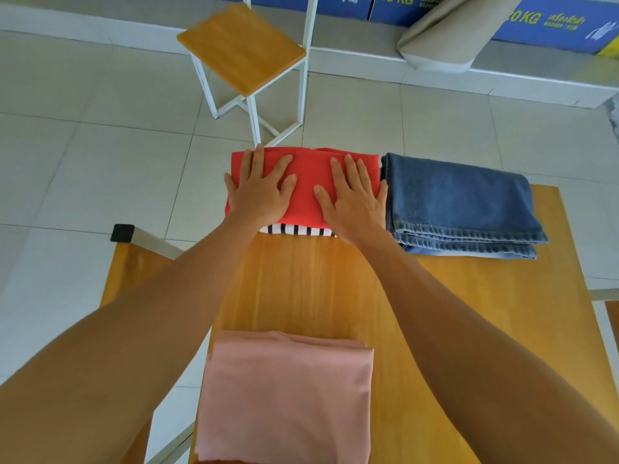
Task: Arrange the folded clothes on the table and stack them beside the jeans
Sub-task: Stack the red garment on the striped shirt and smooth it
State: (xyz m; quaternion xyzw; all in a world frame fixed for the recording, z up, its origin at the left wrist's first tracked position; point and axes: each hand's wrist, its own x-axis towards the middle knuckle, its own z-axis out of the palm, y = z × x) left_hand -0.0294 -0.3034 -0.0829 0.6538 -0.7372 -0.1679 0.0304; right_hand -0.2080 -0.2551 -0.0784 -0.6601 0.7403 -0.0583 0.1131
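Both hands lie flat on a folded red cloth (306, 189) at the far edge of the table (301, 283), fingers straight and spread, gripping nothing. The left hand (259, 187) presses the cloth's left half, its thumb over the left edge; the right hand (351, 192) presses the right half, its little finger along the cloth's right edge, close to the jeans (459, 202). The red cloth sits on top of a striped cloth (294, 230), of which only a thin black-and-white strip shows at the near side, between the two wrists. The folded jeans lie just right of this stack, touching or nearly touching it, their stitched hems towards the viewer. A folded pink cloth (288, 396) lies at the near edge of the table, well apart from the stack, between the forearms and untouched. Past the table a stool (241, 48) stands on the tiled floor (83, 145), with blue boxes (542, 21) further back
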